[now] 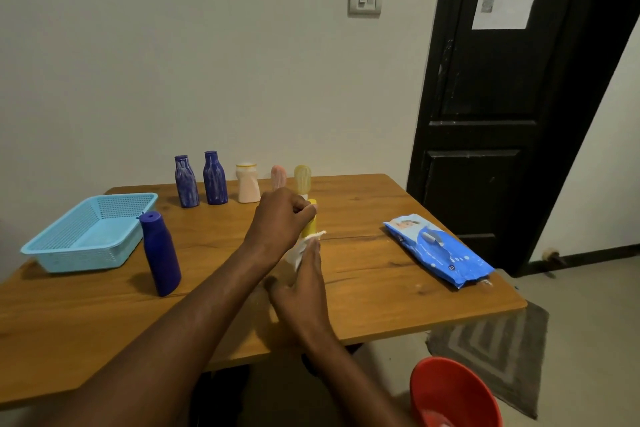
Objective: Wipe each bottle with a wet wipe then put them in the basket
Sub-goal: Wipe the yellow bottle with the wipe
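Pale wall and a black door are seen behind a wooden surface that fills the middle of the frame. The wiping step is judged to be in hand. Near the centre, a yellow bottle is held upright by its top in the left grip, whose fingers are curled round it. A white wet wipe is pinched in the right grip and pressed against the bottle's lower body. The bottle's base is hidden, so contact with the surface cannot be told.

Once the wiping is done, the bottle is expected to need carrying toward the left of the frame, past the tall blue bottle standing just beside the basket, and lowering over the rim. Nothing is seen in the basket, so most of the task is judged to remain.

Along the far edge, two blue bottles, a white bottle, a pink bottle and a pale yellow bottle are lined up. A blue wipe pack is laid flat at the right. A red bowl is cut off at the lower right, and its contents cannot be made out.
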{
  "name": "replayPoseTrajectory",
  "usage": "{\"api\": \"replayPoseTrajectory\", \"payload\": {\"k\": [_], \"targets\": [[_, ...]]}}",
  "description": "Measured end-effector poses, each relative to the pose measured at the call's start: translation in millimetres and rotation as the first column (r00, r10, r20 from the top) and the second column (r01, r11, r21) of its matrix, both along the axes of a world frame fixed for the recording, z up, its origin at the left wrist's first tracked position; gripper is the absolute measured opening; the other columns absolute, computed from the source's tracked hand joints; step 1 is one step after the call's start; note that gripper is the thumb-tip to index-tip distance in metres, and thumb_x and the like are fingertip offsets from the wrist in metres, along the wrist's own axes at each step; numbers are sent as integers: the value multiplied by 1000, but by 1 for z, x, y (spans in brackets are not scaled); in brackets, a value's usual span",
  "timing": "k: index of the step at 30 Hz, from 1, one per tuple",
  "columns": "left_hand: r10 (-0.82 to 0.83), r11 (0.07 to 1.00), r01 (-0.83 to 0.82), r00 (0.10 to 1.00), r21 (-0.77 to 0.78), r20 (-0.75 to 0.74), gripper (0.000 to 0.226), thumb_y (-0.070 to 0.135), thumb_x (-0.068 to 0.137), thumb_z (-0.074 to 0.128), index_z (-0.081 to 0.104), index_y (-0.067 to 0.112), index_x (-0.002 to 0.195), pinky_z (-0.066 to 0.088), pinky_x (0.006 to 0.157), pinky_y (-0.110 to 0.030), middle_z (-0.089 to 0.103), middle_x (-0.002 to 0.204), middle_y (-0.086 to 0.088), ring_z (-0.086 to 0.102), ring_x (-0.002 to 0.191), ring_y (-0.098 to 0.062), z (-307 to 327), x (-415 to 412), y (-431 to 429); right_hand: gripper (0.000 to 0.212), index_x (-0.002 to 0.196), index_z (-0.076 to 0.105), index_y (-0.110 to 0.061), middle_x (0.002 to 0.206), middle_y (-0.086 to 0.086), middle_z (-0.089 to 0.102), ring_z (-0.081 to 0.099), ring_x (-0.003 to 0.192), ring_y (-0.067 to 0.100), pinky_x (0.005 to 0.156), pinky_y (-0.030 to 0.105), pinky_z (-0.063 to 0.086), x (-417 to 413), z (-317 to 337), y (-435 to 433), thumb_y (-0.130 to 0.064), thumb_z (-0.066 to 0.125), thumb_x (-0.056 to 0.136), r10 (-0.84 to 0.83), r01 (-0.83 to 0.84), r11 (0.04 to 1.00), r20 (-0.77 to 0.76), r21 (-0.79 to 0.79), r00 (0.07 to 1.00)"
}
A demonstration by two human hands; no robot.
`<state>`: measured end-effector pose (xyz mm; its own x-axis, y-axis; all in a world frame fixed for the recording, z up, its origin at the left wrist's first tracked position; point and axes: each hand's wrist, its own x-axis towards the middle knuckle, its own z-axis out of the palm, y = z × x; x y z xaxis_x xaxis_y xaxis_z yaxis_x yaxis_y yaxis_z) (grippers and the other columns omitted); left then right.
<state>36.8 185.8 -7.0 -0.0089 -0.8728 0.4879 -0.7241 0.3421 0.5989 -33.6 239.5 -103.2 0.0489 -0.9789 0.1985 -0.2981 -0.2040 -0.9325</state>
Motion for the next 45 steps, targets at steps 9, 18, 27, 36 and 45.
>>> {"api": "replayPoseTrajectory", "payload": {"k": [9, 18, 27, 36, 45], "targets": [[24, 1000, -24, 1000, 0, 6, 26, 25, 96, 64, 81, 13, 80, 50, 62, -26, 71, 67, 2, 65, 62, -8, 3, 9, 2, 103, 163, -1, -29, 169, -2, 17, 27, 152, 22, 114, 43, 43, -7, 14, -51, -24, 70, 89, -39, 22, 993, -153, -113, 987], [-7, 999, 3, 996, 47, 85, 27, 28, 99, 61, 79, 9, 99, 51, 72, -27, 77, 97, -6, 68, 80, -13, 7, 18, 4, 84, 158, 24, -24, 147, -3, 43, 47, 130, 18, 103, 41, 51, -16, -13, -38, -29, 70, 89, -85, 85, 996, -78, -9, 993], [-254, 959, 205, 927, 195, 274, 32, 1, 98, 56, 70, 13, 124, 39, 90, -19, 67, 130, -4, 60, 116, -14, 29, 25, 3, 31, 110, 69, -24, 102, -6, 71, 65, 95, 12, 84, 42, 58, -44, 1, -24, -8, 44, 102, -62, 86, 985, 157, -149, 986], [-252, 966, 238, 956, 106, 153, 22, 11, 96, 62, 74, 17, 114, 44, 79, -12, 70, 113, 4, 59, 95, 2, 5, 28, 21, 33, 119, 73, -29, 105, -6, 76, 70, 102, 10, 92, 38, 60, -22, 17, -14, -15, 46, 107, -134, 165, 986, 506, -17, 852], [-165, 984, 170, 982, 51, -90, 31, 25, 101, 57, 67, 26, 130, 40, 83, -1, 67, 128, 12, 58, 102, 11, -17, 22, 21, 39, 144, 57, -21, 137, -9, 65, 60, 123, 1, 106, 30, 52, -10, 37, -12, -16, 51, 106, -203, 280, 957, 521, -72, 829]]}}
